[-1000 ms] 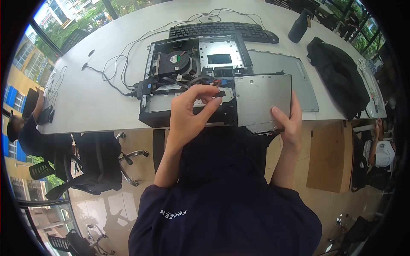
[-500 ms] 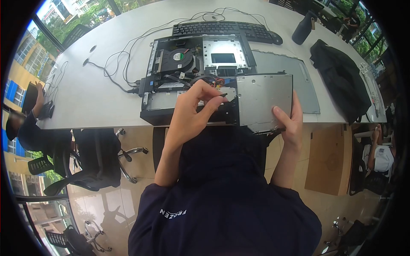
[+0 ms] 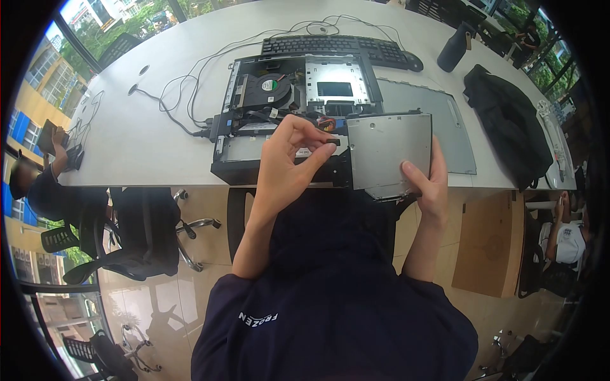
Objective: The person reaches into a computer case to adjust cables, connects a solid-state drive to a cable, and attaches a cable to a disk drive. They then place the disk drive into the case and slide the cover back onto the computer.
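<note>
In my right hand (image 3: pixel 433 185) is a flat silver optical drive (image 3: pixel 389 149), gripped at its right edge with the thumb on top and the fingers behind. Close to the drive's left edge, my left hand (image 3: pixel 284 166) pinches a small black cable connector (image 3: pixel 333 142) between thumb and fingertips. Both hands are over the front of an opened desktop computer case (image 3: pixel 238 173). Inside it show a black blower fan (image 3: pixel 262 91), a silver metal bracket (image 3: pixel 333 66) and a bundle of coloured wires (image 3: pixel 326 123), partly hidden by the left hand.
Behind the case lie a keyboard (image 3: pixel 318 46) and a mouse (image 3: pixel 413 61). A grey metal cover panel (image 3: pixel 438 117), a black bag (image 3: pixel 505 124) and a dark bottle (image 3: pixel 454 51) are on the right. Cables (image 3: pixel 159 105) run leftward. A person (image 3: pixel 51 171) sits at far left.
The optical drive has moved slightly left, nearer the connector. My left fingers have turned a little, so more of the connector shows.
</note>
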Demonstrator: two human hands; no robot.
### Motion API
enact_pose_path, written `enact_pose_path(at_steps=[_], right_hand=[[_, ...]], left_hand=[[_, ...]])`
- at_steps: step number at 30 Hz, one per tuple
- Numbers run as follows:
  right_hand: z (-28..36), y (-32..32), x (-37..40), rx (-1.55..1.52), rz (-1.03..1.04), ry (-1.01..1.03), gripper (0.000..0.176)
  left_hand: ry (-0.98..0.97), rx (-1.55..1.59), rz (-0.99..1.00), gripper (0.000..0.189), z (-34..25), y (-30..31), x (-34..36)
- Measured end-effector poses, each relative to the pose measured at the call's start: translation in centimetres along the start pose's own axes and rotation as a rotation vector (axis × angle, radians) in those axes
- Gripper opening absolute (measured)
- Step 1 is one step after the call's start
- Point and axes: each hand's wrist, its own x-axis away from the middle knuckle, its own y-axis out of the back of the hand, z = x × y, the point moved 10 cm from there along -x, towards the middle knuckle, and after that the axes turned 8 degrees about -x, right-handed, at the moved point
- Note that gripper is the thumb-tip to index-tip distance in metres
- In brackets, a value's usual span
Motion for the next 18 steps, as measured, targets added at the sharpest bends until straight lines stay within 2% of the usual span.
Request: enact_pose_path(at_steps=[1,3,6,16,18], right_hand=[[0.04,-0.04,0.00,0.002,0.003,0.005,0.058],[0.33,-0.37,-0.01,0.028,0.028,0.021,0.056],[0.51,-0.72,0.09,0.071,0.054,0.046,0.054],[0.42,-0.62,0.44,0.113,0.084,0.055,0.052],[0.48,-0.48,0.49,0.123,0.081,0.065,0.053]], left_hand=[[0.001,0.000,-0.001,0.020,-0.06,0.01,-0.02],[0.086,0.035,0.012,0.036,0.61,-0.11,-0.08],[0.074,0.016,0.017,0.043,0.61,-0.01,-0.24],[0.079,0.022,0.051,0.043,0.56,-0.19,-0.21],[0.086,-0.053,0.034,0.041,0.71,-0.17,-0.16]])
